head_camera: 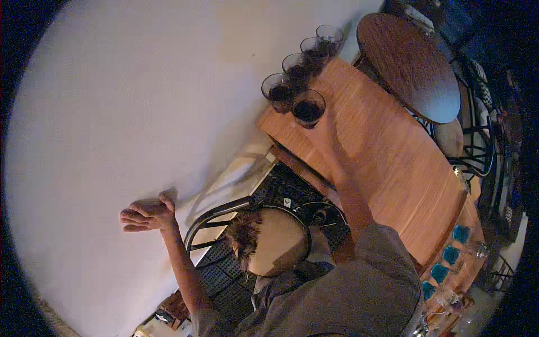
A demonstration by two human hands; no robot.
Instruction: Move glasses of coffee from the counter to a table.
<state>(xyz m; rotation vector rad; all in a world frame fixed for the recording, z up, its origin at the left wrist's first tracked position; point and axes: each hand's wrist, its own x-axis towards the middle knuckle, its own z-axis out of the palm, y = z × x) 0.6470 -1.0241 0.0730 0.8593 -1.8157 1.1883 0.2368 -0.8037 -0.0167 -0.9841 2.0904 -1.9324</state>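
Observation:
My left hand point(148, 215) is flat near the pale wall, at left, its thumb apart from the fingers and nothing in it. My right arm reaches up over a wooden table. My right hand point(323, 123) is blurred beside the nearest clear glass point(309, 108), which has dark contents; whether its fingers close round the glass cannot be made out. Several more glasses with dark contents, among them one at the table's corner point(278, 92), stand in a row along the wall. The wooden tabletop point(391, 160) stretches to the right of my arm.
An oval dark wooden tabletop point(410, 67) stands beyond the table. Below me is a chair with a round tan seat point(280, 242), a brown tufted thing point(245, 236) over its edge. Several turquoise squares point(439, 273) lie on another wooden surface at lower right, near clear glassware.

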